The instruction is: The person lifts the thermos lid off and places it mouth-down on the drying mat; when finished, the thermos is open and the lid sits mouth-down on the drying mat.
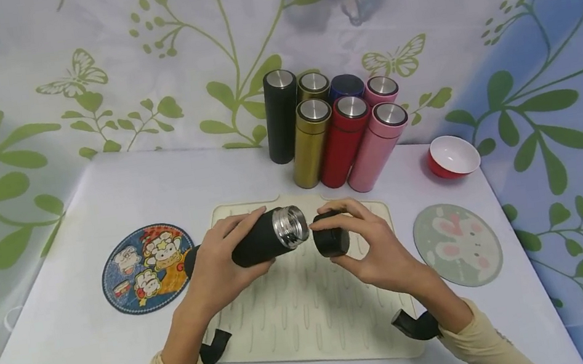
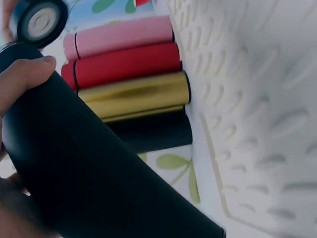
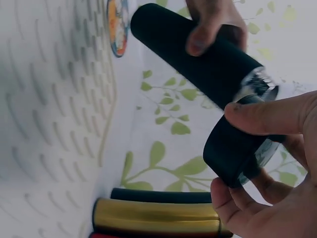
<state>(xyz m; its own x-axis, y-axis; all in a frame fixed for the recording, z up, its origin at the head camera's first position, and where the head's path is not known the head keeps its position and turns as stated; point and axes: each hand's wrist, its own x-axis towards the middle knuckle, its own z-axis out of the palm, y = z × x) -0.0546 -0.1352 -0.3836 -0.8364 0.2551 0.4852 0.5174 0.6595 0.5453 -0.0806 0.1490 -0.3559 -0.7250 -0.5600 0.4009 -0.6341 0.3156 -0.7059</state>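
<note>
A black thermos bottle (image 1: pixel 260 240) is tilted in my left hand (image 1: pixel 221 276), its uncovered silver threaded mouth turned to the right. Fingers and thumb wrap round its body. In my right hand (image 1: pixel 382 250) a black lid (image 1: pixel 331 241) is pinched between thumb and fingers, a small gap away from the mouth in the head view. The right wrist view shows the lid (image 3: pixel 233 144) close by the bottle's neck, and the left wrist view shows the lid's round inner side. Both hands are above a cream ridged mat (image 1: pixel 311 322).
Several capped bottles stand at the back, among them a tall black bottle (image 1: pixel 282 118), a gold one (image 1: pixel 309 148), a red one (image 1: pixel 342 147) and a pink one (image 1: pixel 377 151). A red bowl (image 1: pixel 442 169) is at back right. Round mats, cartoon (image 1: pixel 149 267) and rabbit (image 1: pixel 457 246), flank the cream mat.
</note>
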